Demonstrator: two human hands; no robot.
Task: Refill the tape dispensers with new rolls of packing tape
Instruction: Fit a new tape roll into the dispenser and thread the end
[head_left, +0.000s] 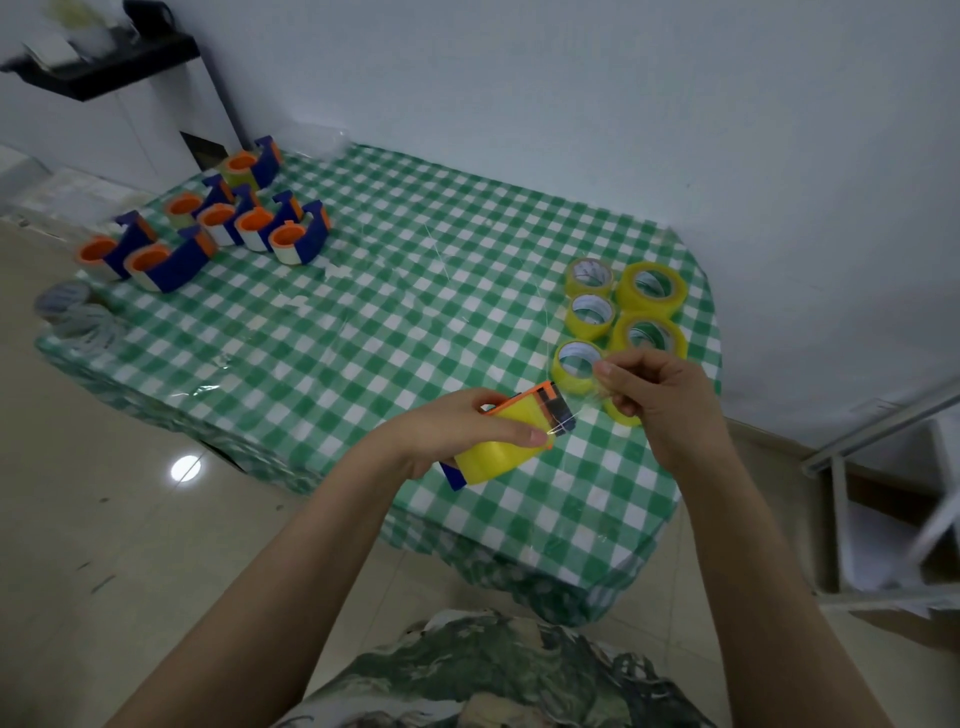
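Note:
My left hand (457, 428) grips a blue and orange tape dispenser (553, 402) loaded with a yellow tape roll (498, 457), held above the near edge of the table. My thumb lies across the roll. My right hand (660, 395) pinches the clear free end of the tape (582, 408), stretched from the dispenser's cutter end. Several new yellow rolls (649, 288) lie on the table's right side, just beyond my right hand.
Several blue and orange dispensers (249, 228) stand in a group at the table's far left. Empty grey cores (72, 312) lie at the left edge. The table wears a green checked cloth (363, 322). A metal rack (883, 519) stands at the right.

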